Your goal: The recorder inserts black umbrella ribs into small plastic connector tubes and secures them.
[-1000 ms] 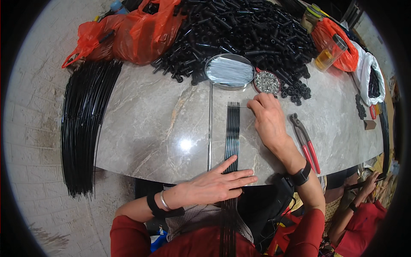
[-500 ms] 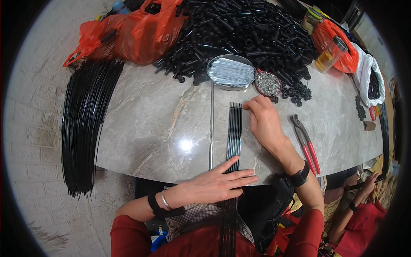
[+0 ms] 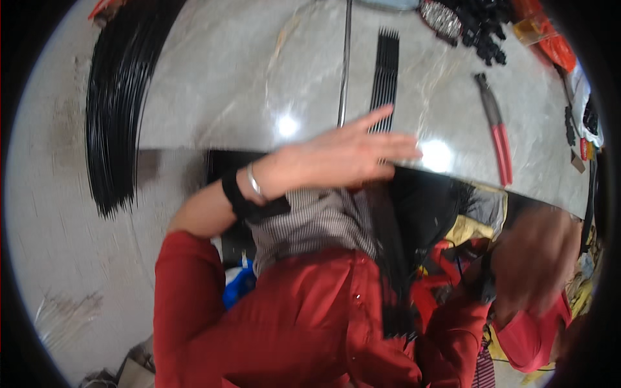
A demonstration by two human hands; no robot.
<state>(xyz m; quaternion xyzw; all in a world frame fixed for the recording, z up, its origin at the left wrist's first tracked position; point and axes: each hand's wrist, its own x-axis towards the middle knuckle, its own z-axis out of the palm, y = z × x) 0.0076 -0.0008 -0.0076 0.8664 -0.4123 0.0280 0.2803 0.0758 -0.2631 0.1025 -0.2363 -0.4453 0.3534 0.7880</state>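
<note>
Several thin black rods (image 3: 386,64) lie side by side as a flat strip, running over the table's near edge and down past my shirt. Across them at that edge rests my left hand (image 3: 343,157), palm down with fingers spread. My right hand (image 3: 537,258) is off the table at the lower right, beyond the near edge. Motion smears its fingers, so what it holds, if anything, does not show. A pair of red-handled pliers (image 3: 497,132) lies on the tabletop right of the strip.
A thick bundle of long black rods (image 3: 123,97) hangs over the table's left edge. At the back stand a dish of small silvery pieces (image 3: 442,18) and a pile of black parts (image 3: 482,32). Bags and a jar crowd the far right. A co-worker's red sleeve (image 3: 533,333) shows at lower right.
My right hand has left the far end of the rods and swung down to the right, off the table. The view has tilted downward. My left hand stays across the rods.
</note>
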